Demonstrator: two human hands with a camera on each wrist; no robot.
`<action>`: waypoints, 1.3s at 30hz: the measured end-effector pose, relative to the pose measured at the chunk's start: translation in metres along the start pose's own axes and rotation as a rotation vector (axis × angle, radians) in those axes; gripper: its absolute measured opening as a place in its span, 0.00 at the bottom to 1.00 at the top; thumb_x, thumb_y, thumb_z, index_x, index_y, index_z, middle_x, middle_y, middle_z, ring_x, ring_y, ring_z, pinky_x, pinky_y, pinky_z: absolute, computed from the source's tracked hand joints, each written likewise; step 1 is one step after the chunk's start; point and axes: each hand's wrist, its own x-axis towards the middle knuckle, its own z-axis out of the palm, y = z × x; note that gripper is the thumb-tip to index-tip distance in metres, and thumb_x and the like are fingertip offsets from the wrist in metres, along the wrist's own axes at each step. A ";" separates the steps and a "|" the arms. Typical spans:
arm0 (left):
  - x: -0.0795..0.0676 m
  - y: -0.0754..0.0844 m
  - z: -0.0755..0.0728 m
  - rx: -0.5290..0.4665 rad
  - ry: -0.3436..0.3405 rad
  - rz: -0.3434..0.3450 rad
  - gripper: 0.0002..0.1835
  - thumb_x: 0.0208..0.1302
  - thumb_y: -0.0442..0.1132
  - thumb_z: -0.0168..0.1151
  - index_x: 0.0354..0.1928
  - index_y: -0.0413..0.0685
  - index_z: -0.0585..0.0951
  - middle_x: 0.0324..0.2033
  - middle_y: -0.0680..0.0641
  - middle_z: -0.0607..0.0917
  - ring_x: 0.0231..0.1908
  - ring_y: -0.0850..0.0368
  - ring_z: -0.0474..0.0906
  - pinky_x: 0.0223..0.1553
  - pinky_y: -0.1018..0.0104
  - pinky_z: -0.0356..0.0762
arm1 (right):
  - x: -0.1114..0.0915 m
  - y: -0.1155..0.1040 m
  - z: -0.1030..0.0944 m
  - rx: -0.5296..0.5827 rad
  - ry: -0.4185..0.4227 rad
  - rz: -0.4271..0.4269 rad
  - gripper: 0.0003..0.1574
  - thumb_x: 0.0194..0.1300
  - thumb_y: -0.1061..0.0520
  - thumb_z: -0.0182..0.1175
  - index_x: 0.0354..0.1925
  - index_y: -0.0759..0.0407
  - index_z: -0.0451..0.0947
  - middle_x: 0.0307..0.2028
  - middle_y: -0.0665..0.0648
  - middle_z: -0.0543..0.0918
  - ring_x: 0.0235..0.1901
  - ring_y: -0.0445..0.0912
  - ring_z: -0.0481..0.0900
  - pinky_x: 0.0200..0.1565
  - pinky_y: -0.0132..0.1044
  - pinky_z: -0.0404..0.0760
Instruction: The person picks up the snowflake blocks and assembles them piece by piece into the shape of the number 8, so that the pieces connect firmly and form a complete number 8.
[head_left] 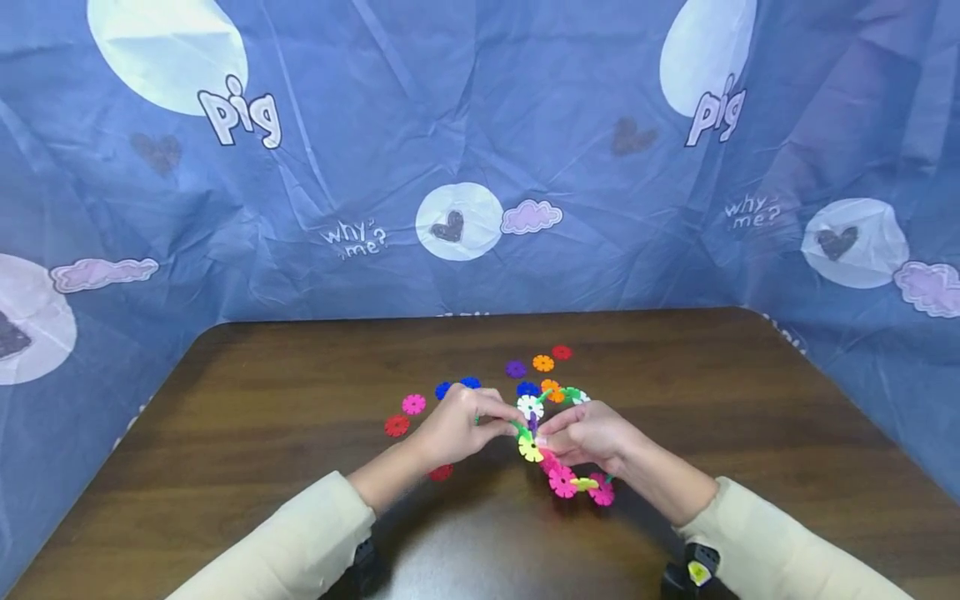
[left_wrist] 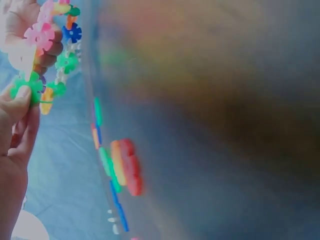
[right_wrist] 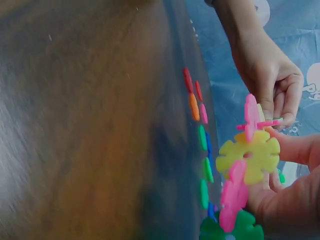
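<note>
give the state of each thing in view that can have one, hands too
left hand, pinching a green piece
right hand, holding the chain
flower-piece chain, interlocked and curved; whether its ends are joined, cannot tell
loose purple piece, unjoined
loose pink piece, unjoined
patterned backdrop, creased

We see a dark brown, wood-grained table [head_left: 225, 467] with rounded far corners and a pale sheen at six o'clock. Around its middle, we count loose flower-shaped pieces: a partly hidden red piece [head_left: 440, 472] at eight, another red one [head_left: 397, 426] and a pink one [head_left: 413, 404] near ten, two blue ones [head_left: 443, 390] about eleven, and purple [head_left: 515, 368], orange [head_left: 543, 363] and red ones [head_left: 562, 352] toward one.
</note>
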 end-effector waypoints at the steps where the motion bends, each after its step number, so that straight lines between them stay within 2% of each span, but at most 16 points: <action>1: 0.002 0.000 -0.001 0.008 0.005 -0.011 0.06 0.52 0.32 0.71 0.34 0.44 0.88 0.26 0.48 0.89 0.24 0.67 0.78 0.25 0.82 0.73 | 0.000 -0.001 -0.002 0.000 -0.005 -0.008 0.17 0.60 0.63 0.62 0.46 0.74 0.78 0.23 0.46 0.83 0.28 0.39 0.80 0.43 0.40 0.84; 5: 0.011 0.004 -0.001 -0.012 0.029 -0.097 0.09 0.52 0.34 0.72 0.37 0.45 0.88 0.30 0.47 0.90 0.23 0.66 0.79 0.25 0.78 0.75 | -0.002 -0.003 -0.013 -0.005 0.009 -0.035 0.20 0.61 0.63 0.62 0.49 0.75 0.76 0.26 0.47 0.84 0.30 0.38 0.83 0.45 0.40 0.85; 8: 0.016 0.004 0.003 -0.031 0.054 -0.189 0.11 0.53 0.35 0.72 0.40 0.45 0.88 0.33 0.45 0.90 0.28 0.62 0.85 0.30 0.73 0.81 | -0.004 -0.001 -0.023 -0.025 0.041 -0.044 0.22 0.61 0.62 0.62 0.50 0.76 0.76 0.28 0.47 0.85 0.32 0.38 0.83 0.46 0.41 0.85; 10: 0.020 0.002 0.006 -0.020 0.053 -0.278 0.11 0.55 0.35 0.71 0.42 0.45 0.87 0.34 0.44 0.90 0.32 0.59 0.87 0.34 0.69 0.83 | -0.004 0.002 -0.031 -0.035 0.065 -0.044 0.23 0.61 0.61 0.62 0.51 0.76 0.76 0.29 0.47 0.85 0.33 0.38 0.84 0.46 0.40 0.85; 12: 0.024 -0.002 0.011 0.006 0.018 -0.379 0.11 0.56 0.34 0.69 0.43 0.43 0.87 0.36 0.43 0.90 0.36 0.55 0.87 0.38 0.66 0.84 | -0.005 0.005 -0.037 -0.046 0.083 -0.038 0.23 0.61 0.61 0.62 0.51 0.75 0.76 0.30 0.47 0.86 0.33 0.38 0.84 0.46 0.39 0.85; 14: 0.028 -0.007 0.016 0.067 -0.058 -0.467 0.12 0.58 0.33 0.68 0.45 0.41 0.86 0.38 0.42 0.89 0.39 0.53 0.87 0.40 0.64 0.84 | -0.006 0.009 -0.043 -0.050 0.095 -0.033 0.23 0.61 0.61 0.63 0.51 0.75 0.76 0.30 0.48 0.86 0.32 0.38 0.84 0.45 0.38 0.85; 16: 0.032 -0.012 0.022 0.153 -0.151 -0.513 0.13 0.59 0.34 0.67 0.46 0.39 0.85 0.40 0.43 0.89 0.41 0.52 0.86 0.43 0.63 0.84 | -0.007 0.012 -0.046 -0.051 0.091 -0.030 0.22 0.61 0.61 0.63 0.50 0.75 0.76 0.30 0.48 0.87 0.32 0.37 0.84 0.44 0.38 0.85; 19: 0.037 -0.015 0.031 0.292 -0.270 -0.523 0.14 0.60 0.38 0.67 0.47 0.41 0.85 0.42 0.45 0.89 0.43 0.54 0.85 0.42 0.65 0.84 | -0.008 0.016 -0.049 -0.035 0.081 -0.026 0.21 0.61 0.61 0.62 0.49 0.75 0.77 0.29 0.48 0.88 0.31 0.37 0.85 0.43 0.37 0.86; 22: 0.042 -0.015 0.037 0.380 -0.324 -0.515 0.10 0.59 0.41 0.68 0.40 0.45 0.87 0.40 0.48 0.89 0.41 0.57 0.84 0.40 0.68 0.82 | -0.007 0.018 -0.051 -0.028 0.072 -0.022 0.21 0.61 0.61 0.62 0.49 0.75 0.77 0.29 0.48 0.88 0.31 0.37 0.85 0.43 0.37 0.86; 26: 0.045 -0.011 0.040 0.417 -0.340 -0.509 0.04 0.59 0.39 0.68 0.30 0.46 0.86 0.35 0.50 0.86 0.39 0.58 0.81 0.39 0.70 0.81 | -0.007 0.018 -0.052 -0.043 0.081 -0.017 0.21 0.61 0.61 0.62 0.49 0.75 0.77 0.29 0.48 0.88 0.31 0.38 0.85 0.43 0.37 0.86; 29: 0.046 -0.009 0.040 0.431 -0.351 -0.509 0.04 0.60 0.38 0.67 0.34 0.45 0.85 0.35 0.49 0.84 0.41 0.57 0.80 0.42 0.68 0.81 | -0.005 0.017 -0.052 -0.046 0.089 -0.014 0.20 0.61 0.61 0.62 0.49 0.74 0.78 0.29 0.48 0.87 0.30 0.37 0.84 0.42 0.36 0.85; 33: 0.045 -0.008 0.039 0.447 -0.366 -0.516 0.10 0.60 0.38 0.67 0.43 0.44 0.85 0.39 0.48 0.85 0.44 0.56 0.80 0.47 0.66 0.81 | -0.004 0.018 -0.051 -0.025 0.074 -0.016 0.20 0.62 0.61 0.62 0.49 0.74 0.78 0.29 0.47 0.87 0.30 0.36 0.84 0.40 0.33 0.85; 36: 0.044 -0.007 0.038 0.446 -0.379 -0.524 0.11 0.60 0.39 0.67 0.43 0.44 0.85 0.40 0.48 0.85 0.47 0.55 0.80 0.50 0.66 0.81 | -0.003 0.019 -0.050 -0.016 0.061 -0.019 0.20 0.62 0.61 0.62 0.49 0.74 0.78 0.29 0.47 0.87 0.30 0.36 0.84 0.39 0.32 0.85; 39: 0.043 -0.007 0.037 0.420 -0.394 -0.542 0.10 0.58 0.39 0.69 0.41 0.43 0.84 0.39 0.48 0.85 0.43 0.57 0.79 0.46 0.68 0.81 | -0.002 0.019 -0.049 -0.017 0.070 -0.010 0.20 0.62 0.62 0.62 0.49 0.74 0.77 0.29 0.47 0.87 0.30 0.36 0.84 0.39 0.32 0.85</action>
